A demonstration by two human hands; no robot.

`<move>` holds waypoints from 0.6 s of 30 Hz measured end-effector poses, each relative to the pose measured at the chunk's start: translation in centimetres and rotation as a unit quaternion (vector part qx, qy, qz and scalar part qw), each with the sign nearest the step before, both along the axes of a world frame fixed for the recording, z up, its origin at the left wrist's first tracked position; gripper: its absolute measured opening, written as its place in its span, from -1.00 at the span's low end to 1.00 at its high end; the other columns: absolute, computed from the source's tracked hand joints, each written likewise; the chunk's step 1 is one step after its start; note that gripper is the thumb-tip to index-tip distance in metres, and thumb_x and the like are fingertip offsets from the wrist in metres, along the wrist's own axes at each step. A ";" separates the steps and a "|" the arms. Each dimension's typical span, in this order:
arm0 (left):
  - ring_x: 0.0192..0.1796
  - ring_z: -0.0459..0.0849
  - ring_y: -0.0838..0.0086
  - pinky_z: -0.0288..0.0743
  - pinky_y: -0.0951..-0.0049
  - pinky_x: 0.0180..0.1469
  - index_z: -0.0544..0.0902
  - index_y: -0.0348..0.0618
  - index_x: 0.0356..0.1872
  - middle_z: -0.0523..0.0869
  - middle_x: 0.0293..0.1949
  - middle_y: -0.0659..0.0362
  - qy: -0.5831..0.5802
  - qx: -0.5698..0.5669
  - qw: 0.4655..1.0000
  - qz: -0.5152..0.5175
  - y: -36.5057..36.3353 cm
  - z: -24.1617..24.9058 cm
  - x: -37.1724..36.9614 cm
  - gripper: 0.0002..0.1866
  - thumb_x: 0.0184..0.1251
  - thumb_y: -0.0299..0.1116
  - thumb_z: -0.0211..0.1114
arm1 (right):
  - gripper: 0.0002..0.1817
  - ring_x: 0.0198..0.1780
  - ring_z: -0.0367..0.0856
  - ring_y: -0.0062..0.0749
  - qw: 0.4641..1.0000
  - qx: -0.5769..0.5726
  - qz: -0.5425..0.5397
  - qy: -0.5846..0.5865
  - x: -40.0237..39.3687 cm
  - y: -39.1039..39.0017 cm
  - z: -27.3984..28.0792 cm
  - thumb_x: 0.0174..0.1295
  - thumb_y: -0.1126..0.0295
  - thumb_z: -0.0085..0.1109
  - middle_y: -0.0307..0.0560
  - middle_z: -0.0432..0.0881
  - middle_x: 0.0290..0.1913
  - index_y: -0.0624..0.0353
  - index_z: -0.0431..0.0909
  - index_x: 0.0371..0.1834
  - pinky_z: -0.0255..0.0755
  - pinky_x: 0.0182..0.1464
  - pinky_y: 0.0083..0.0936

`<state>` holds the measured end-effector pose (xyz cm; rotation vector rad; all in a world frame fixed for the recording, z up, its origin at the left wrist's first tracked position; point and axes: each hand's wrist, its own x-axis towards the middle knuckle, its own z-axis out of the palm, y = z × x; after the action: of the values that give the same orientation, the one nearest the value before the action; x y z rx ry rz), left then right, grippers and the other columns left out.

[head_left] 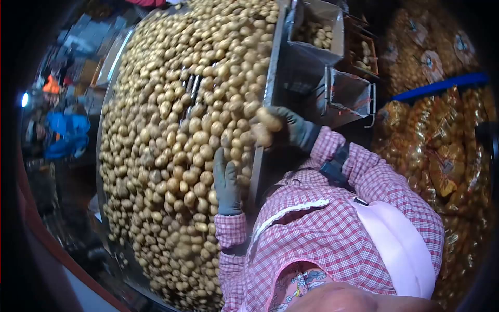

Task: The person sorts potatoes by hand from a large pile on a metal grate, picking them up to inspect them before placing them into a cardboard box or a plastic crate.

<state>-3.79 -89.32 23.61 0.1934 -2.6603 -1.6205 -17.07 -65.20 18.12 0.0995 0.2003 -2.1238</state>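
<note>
A wide conveyor bed (106, 171) covered with several small yellow potatoes (171, 130) runs from top to bottom in the head view. My left hand (226, 182), in a grey glove, lies flat on the potatoes near the bed's right edge, fingers together and pointing up. My right hand (293, 129), also in a grey glove, is at the bed's right rim and grips a couple of potatoes (265, 127). Both sleeves are pink checked cloth, and a dark band sits on my right wrist.
Right of the bed stand metal bins (318, 32) with a few potatoes and an empty metal chute (349, 93). Net bags of potatoes (442, 151) pile up at the far right behind a blue bar (442, 86). A person in blue (65, 136) is at the left.
</note>
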 end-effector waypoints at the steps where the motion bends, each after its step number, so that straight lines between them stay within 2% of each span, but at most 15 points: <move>1: 0.52 0.37 0.27 0.22 0.29 0.56 0.33 -0.29 0.53 0.43 0.49 -0.01 -0.031 0.004 0.999 0.008 0.3 -0.9 -0.3 -0.49 0.71 -0.28 -0.04 | -0.36 -0.09 0.74 0.05 0.996 0.068 -0.032 -0.047 -0.6 3.5 0.6 0.39 -0.13 0.17 0.10 0.72 -0.06 0.28 0.57 0.20 0.69 -0.08 0.03; 3: 0.55 0.34 0.09 0.18 0.19 0.57 0.34 -0.32 0.52 0.40 0.50 -0.14 -0.048 -0.033 0.998 -0.008 1.2 -1.9 -1.0 -0.46 0.67 -0.25 0.01 | -0.30 0.01 0.76 0.18 0.964 0.217 -0.137 0.069 -2.3 10.9 -1.8 0.33 -0.18 0.22 0.16 0.71 0.06 0.23 0.54 0.27 0.70 -0.08 0.18; 4: 0.54 0.35 0.05 0.20 0.15 0.56 0.37 -0.36 0.49 0.44 0.46 -0.17 -0.033 -0.054 0.998 -0.006 1.9 -2.0 -1.1 -0.48 0.67 -0.26 -0.01 | -0.29 0.05 0.75 0.21 0.956 0.240 -0.165 0.018 -3.0 15.1 -2.6 0.33 -0.18 0.22 0.16 0.71 0.07 0.20 0.53 0.29 0.70 -0.08 0.22; 5: 0.52 0.39 0.06 0.26 0.17 0.53 0.41 -0.40 0.45 0.48 0.44 -0.17 -0.013 -0.070 0.997 -0.025 2.5 -2.0 -1.2 -0.49 0.67 -0.26 -0.01 | -0.53 -0.19 0.76 -0.10 0.939 0.284 -0.188 -0.041 -3.5 17.9 0.2 0.32 -0.06 0.30 -0.03 0.74 -0.18 0.14 0.66 -0.01 0.72 -0.11 -0.09; 6: 0.49 0.43 0.08 0.29 0.19 0.51 0.44 -0.40 0.43 0.51 0.41 -0.17 -0.040 -0.027 0.999 0.017 3.0 -2.3 -1.3 -0.51 0.66 -0.27 0.00 | -0.59 -0.27 0.73 -0.17 0.918 0.272 -0.271 0.099 -4.5 21.1 -1.6 0.31 -0.06 0.31 -0.09 0.71 -0.29 0.08 0.64 -0.15 0.70 -0.20 -0.14; 7: 0.47 0.46 0.09 0.32 0.21 0.49 0.46 -0.40 0.40 0.53 0.39 -0.16 -0.067 0.016 0.996 0.062 3.6 -2.7 -1.5 -0.52 0.66 -0.27 0.00 | -0.60 -0.33 0.69 -0.21 0.866 0.346 -0.360 0.039 -5.5 23.9 -2.0 0.31 -0.08 0.32 -0.13 0.68 -0.35 0.05 0.61 -0.25 0.67 -0.27 -0.17; 8: 0.45 0.48 0.10 0.33 0.22 0.48 0.48 -0.40 0.39 0.55 0.37 -0.16 -0.066 -0.001 0.995 0.072 4.2 -2.7 -1.6 -0.53 0.65 -0.28 0.01 | -0.58 -0.19 0.74 -0.17 0.868 0.379 -0.321 -0.017 -6.8 28.3 -2.7 0.28 -0.08 0.35 -0.12 0.73 -0.20 0.02 0.67 -0.06 0.69 -0.11 -0.07; 9: 0.43 0.50 0.11 0.34 0.23 0.47 0.50 -0.39 0.37 0.57 0.35 -0.15 -0.066 -0.018 0.994 0.085 4.7 -2.6 -1.6 -0.54 0.65 -0.28 0.02 | -0.56 -0.21 0.74 -0.16 0.894 0.363 -0.258 -0.049 -7.8 32.2 -2.8 0.25 -0.11 0.39 -0.15 0.73 -0.22 -0.02 0.68 -0.06 0.68 -0.16 -0.04; 10: 0.41 0.52 0.12 0.35 0.24 0.46 0.51 -0.39 0.36 0.59 0.33 -0.15 -0.065 -0.038 0.992 0.100 5.2 -2.9 -1.3 -0.54 0.64 -0.28 0.03 | -0.52 -0.22 0.74 -0.15 0.822 0.459 -0.333 -0.050 -9.7 34.4 -3.5 0.21 -0.18 0.40 -0.16 0.73 -0.21 -0.05 0.68 -0.06 0.68 -0.20 -0.01; 11: 0.40 0.52 0.12 0.36 0.24 0.46 0.52 -0.39 0.36 0.59 0.33 -0.15 -0.052 -0.075 0.991 0.095 5.4 -3.7 -0.9 -0.54 0.63 -0.28 0.04 | -0.46 -0.19 0.75 -0.14 0.809 0.481 -0.332 -0.060 -12.1 38.2 -5.5 0.19 -0.25 0.40 -0.17 0.74 -0.17 -0.09 0.69 -0.01 0.67 -0.22 0.02; 13: 0.38 0.54 0.12 0.37 0.23 0.45 0.52 -0.38 0.36 0.60 0.32 -0.14 -0.032 -0.148 0.985 0.083 5.6 -5.9 0.3 -0.54 0.62 -0.29 0.06 | -0.32 0.04 0.71 -0.08 0.726 0.591 -0.345 -0.068 -15.7 42.6 -5.3 0.20 -0.33 0.34 -0.12 0.67 0.13 -0.20 0.55 0.27 0.66 -0.04 0.11; 14: 0.35 0.56 0.11 0.38 0.22 0.43 0.53 -0.40 0.35 0.61 0.31 -0.14 -0.074 -0.065 0.986 0.136 6.6 -5.1 -0.2 -0.54 0.60 -0.30 0.08 | -0.26 0.11 0.68 -0.03 0.744 0.575 -0.332 -0.072 -17.1 45.1 -5.0 0.21 -0.37 0.30 -0.10 0.62 0.22 -0.18 0.51 0.32 0.63 0.05 0.11; 16: 0.33 0.57 0.10 0.38 0.20 0.42 0.54 -0.39 0.34 0.62 0.29 -0.14 -0.084 -0.078 0.981 0.159 7.3 -5.2 0.0 -0.55 0.59 -0.31 0.09 | -0.21 0.11 0.69 -0.01 0.713 0.606 -0.342 -0.091 -19.8 49.4 -7.3 0.24 -0.33 0.28 0.05 0.57 0.30 -0.01 0.47 0.35 0.66 0.06 0.02; 17: 0.32 0.58 0.10 0.39 0.20 0.42 0.55 -0.39 0.33 0.63 0.28 -0.14 -0.085 -0.083 0.978 0.170 7.8 -5.4 0.1 -0.56 0.58 -0.32 0.10 | -0.21 0.09 0.69 -0.01 0.659 0.653 -0.350 -0.131 -19.4 49.1 -5.7 0.28 -0.29 0.26 0.12 0.55 0.33 0.05 0.45 0.38 0.68 0.04 -0.04; 18: 0.30 0.58 0.09 0.38 0.18 0.41 0.58 -0.38 0.29 0.65 0.24 -0.13 -0.081 -0.103 0.976 0.176 8.1 -5.4 0.3 -0.58 0.58 -0.32 0.11 | -0.22 0.05 0.71 -0.03 0.699 0.636 -0.311 -0.096 -18.6 49.1 -6.4 0.31 -0.26 0.23 0.15 0.53 0.34 0.08 0.43 0.41 0.69 0.03 -0.08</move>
<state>-3.48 -81.19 18.25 0.7715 -2.6813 -1.2641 -35.65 -16.08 11.72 1.3554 1.6852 -2.1444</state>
